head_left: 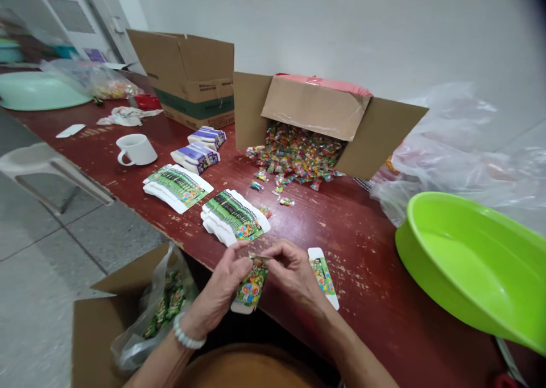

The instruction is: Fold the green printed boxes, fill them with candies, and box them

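Green printed box (250, 290) was being held right between the two hands, at the near edge of the red table (362, 331), with its long axis running from the fingertips down toward the wearer, lower end angled a bit left. Its upper left side was gripped by the left hand (226, 283), fingers closed, while its top end was pinched by the right hand (292, 271), thumb against forefinger. Neither hand was clearly nearer tbh, and exactly which flap was pinched couldn't be made out.

Green carton (251, 288), colourfully printed, white lower end, tilted, held near top
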The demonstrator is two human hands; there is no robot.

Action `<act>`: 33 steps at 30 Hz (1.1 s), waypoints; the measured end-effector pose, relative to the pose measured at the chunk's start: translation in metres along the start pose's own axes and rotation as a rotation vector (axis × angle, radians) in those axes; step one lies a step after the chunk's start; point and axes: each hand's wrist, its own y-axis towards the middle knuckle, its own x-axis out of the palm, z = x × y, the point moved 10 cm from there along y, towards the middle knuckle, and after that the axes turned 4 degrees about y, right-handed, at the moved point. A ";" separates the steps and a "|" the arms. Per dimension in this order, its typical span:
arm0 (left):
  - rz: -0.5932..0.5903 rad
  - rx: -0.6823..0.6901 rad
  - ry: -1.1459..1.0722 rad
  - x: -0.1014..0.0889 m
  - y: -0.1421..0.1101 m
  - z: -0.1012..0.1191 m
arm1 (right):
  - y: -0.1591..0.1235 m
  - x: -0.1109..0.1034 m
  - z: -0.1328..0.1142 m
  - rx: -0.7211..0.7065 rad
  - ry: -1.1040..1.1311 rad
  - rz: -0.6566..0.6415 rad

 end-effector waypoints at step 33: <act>-0.025 -0.114 -0.025 0.001 -0.006 -0.030 | 0.026 0.026 0.005 -0.046 -0.268 -0.322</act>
